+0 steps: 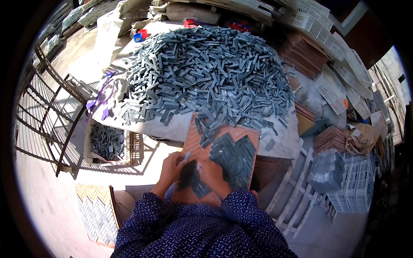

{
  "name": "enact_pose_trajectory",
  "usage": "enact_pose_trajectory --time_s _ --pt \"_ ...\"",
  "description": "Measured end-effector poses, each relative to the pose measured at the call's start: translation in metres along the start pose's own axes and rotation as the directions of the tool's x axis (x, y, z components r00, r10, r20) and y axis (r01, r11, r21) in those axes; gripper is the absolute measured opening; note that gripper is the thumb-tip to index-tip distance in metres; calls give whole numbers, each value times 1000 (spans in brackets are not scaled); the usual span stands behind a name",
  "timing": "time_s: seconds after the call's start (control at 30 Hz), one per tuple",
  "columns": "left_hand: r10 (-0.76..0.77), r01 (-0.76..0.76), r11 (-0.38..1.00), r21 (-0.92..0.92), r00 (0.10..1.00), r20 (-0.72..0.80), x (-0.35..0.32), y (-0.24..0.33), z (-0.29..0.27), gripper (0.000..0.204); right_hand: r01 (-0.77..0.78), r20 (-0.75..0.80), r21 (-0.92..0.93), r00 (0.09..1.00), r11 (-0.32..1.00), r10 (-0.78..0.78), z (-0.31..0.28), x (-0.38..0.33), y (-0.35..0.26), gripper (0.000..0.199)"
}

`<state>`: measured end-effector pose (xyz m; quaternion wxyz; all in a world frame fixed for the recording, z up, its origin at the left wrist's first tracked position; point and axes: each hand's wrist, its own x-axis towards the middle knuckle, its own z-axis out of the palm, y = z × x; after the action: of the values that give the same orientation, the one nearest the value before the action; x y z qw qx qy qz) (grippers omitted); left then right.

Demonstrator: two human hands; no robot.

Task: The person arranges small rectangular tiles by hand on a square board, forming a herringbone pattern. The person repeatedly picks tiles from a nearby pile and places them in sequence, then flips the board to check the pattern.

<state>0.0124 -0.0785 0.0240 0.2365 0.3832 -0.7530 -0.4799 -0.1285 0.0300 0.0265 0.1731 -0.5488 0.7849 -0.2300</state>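
An orange-brown tray [254, 134] with zigzag ridges lies under my hands at the table's near edge. Dark grey-green stone strips [234, 161] fill part of it in a herringbone pattern. At the tray's left side, my left hand [171, 168] pinches a small stone strip [187, 155] between thumb and fingers. Close by, my right hand [211, 173] is over the laid strips, its fingers curled together. Whatever its fingertips hold is hidden or too small to make out. Some loose strips spill onto the tray's far edge.
A large heap of loose stone strips [206, 73] covers the table [282, 144]. Left below stands a crate [127, 148] of strips; a patterned tray [98, 210] sits near the floor. Stacked trays [303, 53], white crates [352, 180] and a pale slatted rack [294, 189] stand right.
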Motion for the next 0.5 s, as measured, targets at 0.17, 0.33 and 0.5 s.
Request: enact_pose_trajectory --time_s 0.17,0.33,0.5 --pt "125 -131 990 43 985 119 -3 10 9 19 53 -197 409 980 911 31 -26 -12 -4 22" --pt "214 -219 976 7 958 189 0 17 15 20 309 -273 131 925 942 -265 -39 -8 -3 21" --pt "221 -219 975 47 974 -42 2 5 9 19 178 -265 251 958 951 -110 -24 1 7 16"
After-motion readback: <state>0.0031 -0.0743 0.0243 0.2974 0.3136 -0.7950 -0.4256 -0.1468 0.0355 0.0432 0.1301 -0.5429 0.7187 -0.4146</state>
